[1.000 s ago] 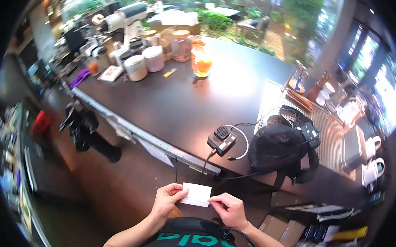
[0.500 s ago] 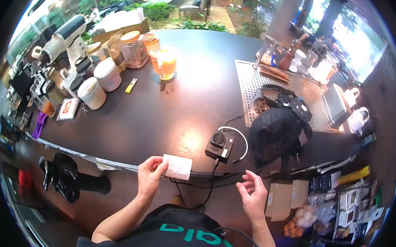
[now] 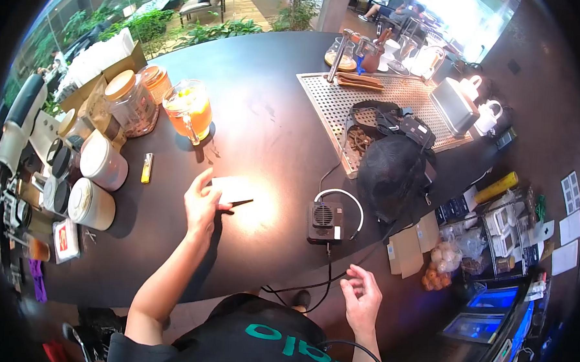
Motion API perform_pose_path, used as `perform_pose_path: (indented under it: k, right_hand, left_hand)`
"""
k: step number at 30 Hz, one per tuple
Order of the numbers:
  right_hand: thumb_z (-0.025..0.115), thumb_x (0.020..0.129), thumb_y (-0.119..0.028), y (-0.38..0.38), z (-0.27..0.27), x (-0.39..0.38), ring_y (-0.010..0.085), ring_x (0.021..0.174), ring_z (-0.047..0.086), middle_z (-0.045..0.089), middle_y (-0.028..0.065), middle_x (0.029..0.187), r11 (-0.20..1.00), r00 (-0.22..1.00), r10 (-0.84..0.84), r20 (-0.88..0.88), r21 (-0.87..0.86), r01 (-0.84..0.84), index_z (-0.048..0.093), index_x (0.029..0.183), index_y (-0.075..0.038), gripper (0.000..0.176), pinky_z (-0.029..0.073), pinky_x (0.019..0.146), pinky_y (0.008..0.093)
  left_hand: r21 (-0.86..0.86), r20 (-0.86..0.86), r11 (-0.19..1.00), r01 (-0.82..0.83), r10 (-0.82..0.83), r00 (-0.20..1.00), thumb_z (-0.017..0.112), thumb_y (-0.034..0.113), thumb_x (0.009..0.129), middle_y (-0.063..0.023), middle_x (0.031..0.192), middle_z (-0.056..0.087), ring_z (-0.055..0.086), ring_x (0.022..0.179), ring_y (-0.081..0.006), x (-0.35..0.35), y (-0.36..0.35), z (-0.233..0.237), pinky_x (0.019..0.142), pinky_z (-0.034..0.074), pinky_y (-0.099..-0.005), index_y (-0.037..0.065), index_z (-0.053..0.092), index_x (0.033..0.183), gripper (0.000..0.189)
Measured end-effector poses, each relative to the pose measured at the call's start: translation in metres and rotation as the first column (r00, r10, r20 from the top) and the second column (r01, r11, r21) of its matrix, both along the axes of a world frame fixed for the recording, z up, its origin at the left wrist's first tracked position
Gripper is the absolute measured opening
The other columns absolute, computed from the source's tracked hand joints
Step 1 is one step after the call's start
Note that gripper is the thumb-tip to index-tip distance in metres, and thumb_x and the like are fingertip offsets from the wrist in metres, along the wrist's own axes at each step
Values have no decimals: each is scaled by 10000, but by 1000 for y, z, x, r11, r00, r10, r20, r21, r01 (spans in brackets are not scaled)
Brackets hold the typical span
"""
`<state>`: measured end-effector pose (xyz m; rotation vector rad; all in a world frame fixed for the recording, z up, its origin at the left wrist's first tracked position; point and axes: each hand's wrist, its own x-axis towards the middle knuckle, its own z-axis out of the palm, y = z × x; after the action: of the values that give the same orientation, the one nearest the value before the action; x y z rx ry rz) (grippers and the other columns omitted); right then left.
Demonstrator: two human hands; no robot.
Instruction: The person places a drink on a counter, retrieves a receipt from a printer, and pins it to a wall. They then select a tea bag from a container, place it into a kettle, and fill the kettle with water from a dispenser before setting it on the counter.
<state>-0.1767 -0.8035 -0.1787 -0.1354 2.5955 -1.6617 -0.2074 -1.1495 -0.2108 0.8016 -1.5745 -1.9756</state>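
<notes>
My left hand (image 3: 200, 205) is over the counter with a small white paper slip (image 3: 236, 189) at its fingertips. The thumb lies on the slip's left edge, and a dark shadow under its lower edge shows it slightly raised. Glare washes out any print on it. My right hand (image 3: 361, 294) hangs in front of the counter's near edge, holding nothing, fingers loosely curled and thumb apart. Nearest to it are a black cable (image 3: 311, 284) and a black box with a round grille (image 3: 325, 222). Beyond my left hand stands a glass pitcher of orange drink (image 3: 188, 112).
A yellow lighter (image 3: 147, 168) lies near white-lidded tubs (image 3: 91, 204) and a glass jar (image 3: 131, 106) on the left. At right, a black cap (image 3: 394, 176) sits by a perforated metal tray (image 3: 319, 95). Cardboard (image 3: 405, 252) and bags of produce (image 3: 438, 275) are lower right.
My left hand has reached forward with the paper slip, from the counter's near edge to over its surface. The view has shifted. My right hand stays near the front edge.
</notes>
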Motion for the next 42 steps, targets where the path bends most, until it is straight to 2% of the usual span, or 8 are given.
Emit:
perform_pose_path:
  k: [3, 6, 10, 15, 20, 34, 39, 42]
  right_hand:
    - [662, 799, -24, 0, -4, 21, 97, 738, 583, 628, 73, 937, 992, 991, -126, 32, 2, 126, 620, 1055, 1, 261, 463, 616, 212]
    - [637, 825, -38, 12, -16, 41, 96, 751, 597, 636, 69, 914, 980, 978, -199, 59, 31, 197, 614, 1050, 5, 230, 477, 634, 211]
    - [613, 854, -49, 27, -20, 61, 98, 733, 608, 640, 54, 875, 962, 960, -270, 78, 71, 265, 608, 1050, 10, 205, 492, 648, 211]
    - [621, 837, -36, 32, -8, 72, 112, 722, 625, 661, 81, 841, 935, 949, -316, 16, 174, 308, 627, 1008, 17, 179, 499, 644, 216]
    - [629, 827, -43, 23, -11, 75, 114, 718, 629, 670, 82, 831, 929, 937, -345, 52, 163, 333, 637, 998, 16, 181, 502, 644, 225]
    - [671, 816, -82, 17, -11, 58, 117, 671, 617, 659, 89, 848, 950, 965, -259, 39, 190, 247, 644, 1003, -6, 204, 482, 572, 230]
    - [672, 816, -90, 19, -13, 61, 122, 674, 620, 661, 87, 847, 949, 966, -254, 50, 206, 239, 641, 1010, -10, 212, 488, 576, 232]
    - [673, 815, -95, 19, -16, 61, 123, 682, 621, 661, 81, 850, 950, 963, -255, 85, 209, 233, 641, 1015, -16, 218, 489, 584, 228]
  left_hand:
    - [47, -174, 998, 49, -40, 984, 503, -76, 823, -146, 884, 648, 646, 641, -198, -37, -13, -15, 545, 570, -265, -58, 537, 1192, 371]
    - [34, -90, 999, 39, -36, 995, 529, -54, 824, -141, 893, 645, 644, 667, -190, -70, -21, -23, 583, 573, -281, -64, 628, 1054, 251]
    - [-272, 36, 961, -50, 62, 997, 611, 32, 827, -81, 849, 661, 613, 640, -122, -116, -27, -30, 600, 520, -238, -21, 643, 1070, 250]
    - [-249, -85, 968, -1, -21, 996, 655, 105, 815, -7, 788, 548, 506, 601, -66, -136, -24, -5, 472, 447, -187, 67, 286, 1446, 732]
    - [-298, 63, 954, 45, -27, 998, 638, 93, 826, -33, 804, 586, 538, 596, -75, -131, -26, -15, 465, 456, -187, 53, 387, 1392, 621]
    - [-282, -47, 954, -100, 90, 995, 608, 41, 840, -69, 874, 628, 579, 636, -90, -77, 7, -10, 610, 484, -215, 25, 521, 1246, 416]
    - [-4, -157, 980, 198, -196, 968, 590, 24, 863, -76, 851, 621, 593, 711, -114, -44, 35, 33, 603, 482, -212, -24, 597, 1068, 210]
    - [-193, -331, 908, 373, -418, 846, 565, 23, 870, -91, 781, 619, 603, 715, -146, -3, 71, 116, 628, 502, -261, -38, 621, 920, 97]
